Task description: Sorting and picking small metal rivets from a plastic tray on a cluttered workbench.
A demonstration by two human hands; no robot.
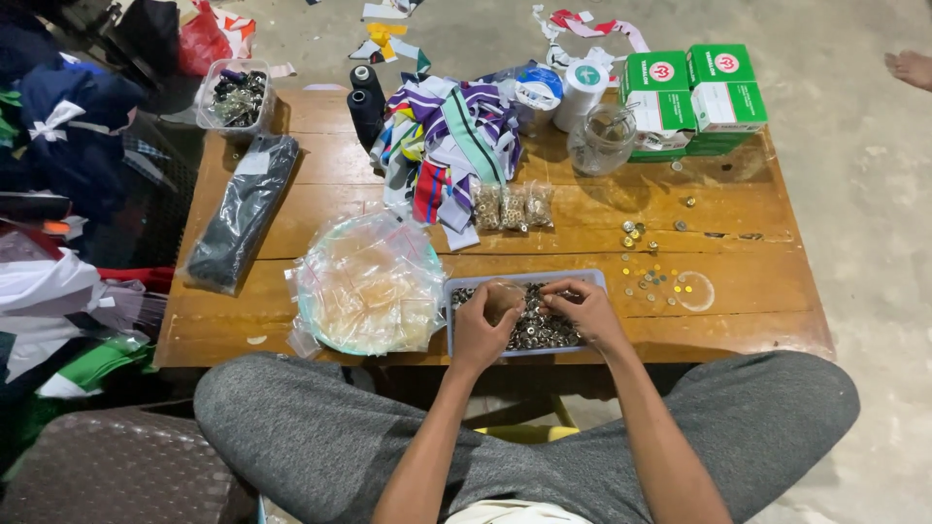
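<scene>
Two hands work over a blue tray point(456, 291) of small metal rings at the table's near edge: left hand point(482, 325) pinches a small clear bag point(503, 297), right hand point(581, 306) pinches rings. Green-and-white boxes point(693, 97) are stacked far right.

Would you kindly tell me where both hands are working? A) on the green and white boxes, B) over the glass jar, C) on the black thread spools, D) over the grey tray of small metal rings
D: the left hand and right hand are both over the grey tray of small metal rings, the left holding a small clear bag.
</scene>
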